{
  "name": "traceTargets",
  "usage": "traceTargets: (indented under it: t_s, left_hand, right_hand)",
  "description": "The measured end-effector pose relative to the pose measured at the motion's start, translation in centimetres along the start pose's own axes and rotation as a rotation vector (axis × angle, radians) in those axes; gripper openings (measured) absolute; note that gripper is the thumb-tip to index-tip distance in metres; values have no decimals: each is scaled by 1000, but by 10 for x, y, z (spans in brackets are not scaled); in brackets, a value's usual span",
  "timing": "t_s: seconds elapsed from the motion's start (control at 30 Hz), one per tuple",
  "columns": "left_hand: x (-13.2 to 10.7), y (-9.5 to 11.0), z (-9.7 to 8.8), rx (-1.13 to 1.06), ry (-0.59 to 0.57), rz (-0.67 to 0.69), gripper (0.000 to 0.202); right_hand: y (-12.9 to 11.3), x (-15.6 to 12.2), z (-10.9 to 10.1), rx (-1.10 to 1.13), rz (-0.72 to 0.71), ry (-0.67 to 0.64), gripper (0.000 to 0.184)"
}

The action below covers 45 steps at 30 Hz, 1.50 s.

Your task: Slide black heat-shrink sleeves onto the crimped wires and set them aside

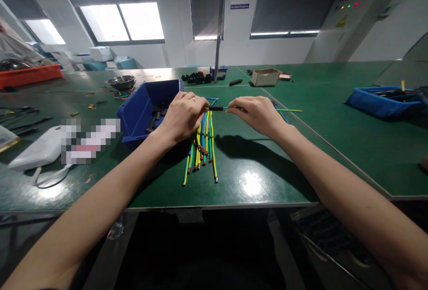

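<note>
My left hand [182,116] is closed in a pinch on a short black tube [216,108]. My right hand [256,113] is closed on a green-yellow wire [287,110] whose end meets the tube between the two hands. Below the hands lies a bundle of several yellow-green and blue wires [202,147] with bare copper ends pointing toward me. Just left of my left hand stands a blue bin [140,107] holding black tube pieces.
On the green table [254,178]: a white bag [43,149] at left, a steel bowl [121,82], a small cardboard box [265,76], black parts [197,77] at the back, another blue tray [381,100] at right, an orange crate [30,75] far left.
</note>
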<state>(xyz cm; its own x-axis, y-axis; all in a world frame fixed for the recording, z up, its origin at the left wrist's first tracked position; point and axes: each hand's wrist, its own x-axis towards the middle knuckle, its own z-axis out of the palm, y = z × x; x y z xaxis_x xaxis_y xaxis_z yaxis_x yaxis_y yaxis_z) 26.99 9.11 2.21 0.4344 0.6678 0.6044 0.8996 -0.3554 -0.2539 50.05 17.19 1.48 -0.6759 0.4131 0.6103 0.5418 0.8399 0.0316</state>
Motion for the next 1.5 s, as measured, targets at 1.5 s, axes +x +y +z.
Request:
traceTargets:
  t_s: [1.5]
  left_hand:
    - [2,7,-1,50,11,67,21]
  right_hand:
    - [-10,-2,9,-153,64,-1,32]
